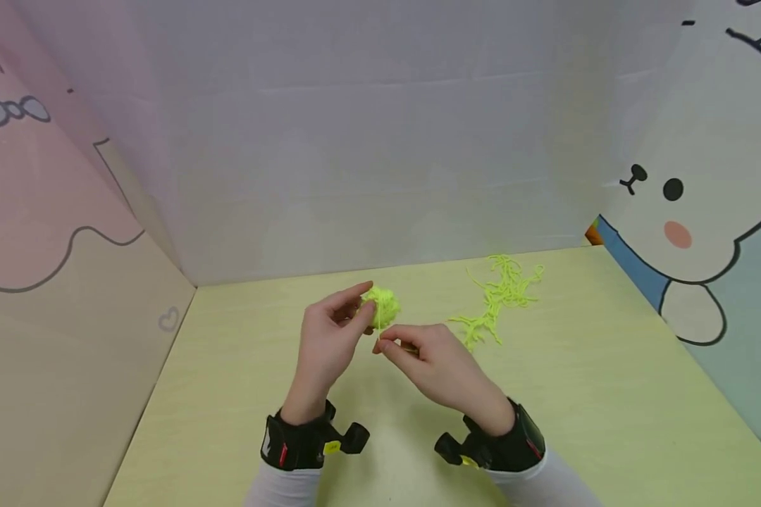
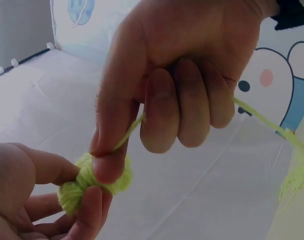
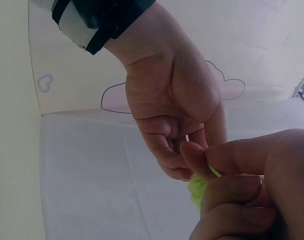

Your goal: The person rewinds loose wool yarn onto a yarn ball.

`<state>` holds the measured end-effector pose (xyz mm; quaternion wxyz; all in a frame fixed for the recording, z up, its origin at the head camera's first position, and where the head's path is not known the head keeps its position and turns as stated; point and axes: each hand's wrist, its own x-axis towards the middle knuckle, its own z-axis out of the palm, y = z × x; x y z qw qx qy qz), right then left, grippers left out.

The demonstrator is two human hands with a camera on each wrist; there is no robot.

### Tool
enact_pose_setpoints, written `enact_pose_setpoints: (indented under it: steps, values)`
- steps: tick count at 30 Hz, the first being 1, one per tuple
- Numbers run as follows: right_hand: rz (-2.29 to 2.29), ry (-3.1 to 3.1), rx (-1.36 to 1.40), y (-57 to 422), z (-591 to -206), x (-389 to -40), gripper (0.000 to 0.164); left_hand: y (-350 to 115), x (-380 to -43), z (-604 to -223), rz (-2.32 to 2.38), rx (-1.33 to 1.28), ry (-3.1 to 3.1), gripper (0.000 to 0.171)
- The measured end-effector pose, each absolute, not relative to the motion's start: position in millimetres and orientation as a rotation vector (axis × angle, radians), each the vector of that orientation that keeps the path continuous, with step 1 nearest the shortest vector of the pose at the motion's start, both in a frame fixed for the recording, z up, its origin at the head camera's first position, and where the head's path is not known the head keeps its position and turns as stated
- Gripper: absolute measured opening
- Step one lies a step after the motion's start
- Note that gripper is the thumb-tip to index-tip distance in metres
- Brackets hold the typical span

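Note:
A small ball of neon yellow-green yarn [image 1: 385, 307] is gripped between the thumb and fingers of my left hand [image 1: 330, 338]. My right hand [image 1: 440, 362] pinches a single strand between thumb and forefinger, just below and right of the ball. In the left wrist view the yarn ball [image 2: 77, 192] shows wound loops, and the strand [image 2: 259, 116] runs through the curled fingers of the right hand [image 2: 176, 95] toward a loose tangle. From the right wrist view, fingers hide most of the ball [image 3: 196, 189].
A loose tangle of the same yarn [image 1: 497, 299] lies on the pale yellow table [image 1: 228, 352], right of the hands. White cloth [image 1: 368, 155] stands behind the table, with cartoon-printed panels [image 1: 691, 211] at the sides. Black wrist straps with small cameras [image 1: 355, 438] sit on both wrists.

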<state>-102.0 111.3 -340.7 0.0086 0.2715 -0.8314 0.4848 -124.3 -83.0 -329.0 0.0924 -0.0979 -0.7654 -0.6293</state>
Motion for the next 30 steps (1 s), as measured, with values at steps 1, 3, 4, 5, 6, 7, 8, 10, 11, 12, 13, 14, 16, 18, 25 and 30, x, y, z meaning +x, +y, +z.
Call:
enact_pose_setpoints:
  steps: [1,3,4,5,6,7,8,10,11,12,13,14,16,18,25,30]
  values:
    - [1.517,-2.609,0.848,110.6,-340.9,-102.3,0.019,-83.1,-124.0,-328.6,-1.909,-0.295,-2.245,0.033]
    - [1.522,-2.639,0.850,108.9,-341.3,-103.3,0.019,-83.5,-123.4,-328.1,-1.991,-0.307,-2.186,0.034]
    - [1.525,-2.653,0.853,108.2,-341.4,-103.8,0.019,-83.8,-123.2,-327.9,-2.030,-0.318,-2.159,0.035]
    - [1.526,-2.668,0.854,107.5,-341.8,-104.5,0.019,-84.0,-123.2,-327.9,-2.065,-0.330,-2.135,0.035]
    - [1.528,-2.679,0.856,107.1,-342.3,-105.4,0.019,-84.2,-123.1,-327.6,-2.101,-0.347,-2.113,0.035]
    - [1.530,-2.691,0.857,106.9,-342.9,-106.5,0.019,-84.5,-123.0,-327.4,-2.135,-0.368,-2.095,0.034]
    - [1.539,-2.700,0.857,107.0,-343.7,-107.8,0.019,-85.2,-123.0,-327.3,-2.165,-0.388,-2.083,0.034]
    - [1.566,-2.705,0.850,109.0,-345.9,-111.0,0.020,-87.3,-122.9,-326.7,-2.198,-0.432,-2.088,0.033]
    - [1.579,-2.704,0.843,110.6,-347.1,-112.7,0.021,-88.5,-122.9,-326.3,-2.207,-0.458,-2.099,0.034]
    - [1.596,-2.700,0.831,112.6,-348.1,-114.5,0.020,-89.8,-122.7,-325.6,-2.209,-0.487,-2.118,0.034]
    - [1.609,-2.698,0.816,115.1,-349.1,-116.2,0.020,-91.4,-122.6,-325.1,-2.208,-0.516,-2.144,0.034]
    - [1.625,-2.698,0.802,117.9,-349.9,-117.9,0.020,-93.0,-122.4,-324.6,-2.203,-0.548,-2.172,0.034]
    - [1.629,-2.705,0.773,123.7,-350.3,-120.8,0.019,-96.3,-122.6,-324.1,-2.180,-0.625,-2.232,0.033]
    - [1.628,-2.709,0.746,130.1,-349.8,-123.4,0.019,-99.6,-122.8,-323.9,-2.162,-0.709,-2.295,0.032]
    - [1.651,-2.676,0.630,142.9,-342.0,-123.4,0.019,-109.5,-122.4,-323.8,-1.895,-0.884,-2.595,0.031]
    - [1.675,-2.612,0.617,145.1,-336.0,-119.0,0.019,-106.8,-124.7,-326.7,-1.591,-0.817,-2.708,0.030]
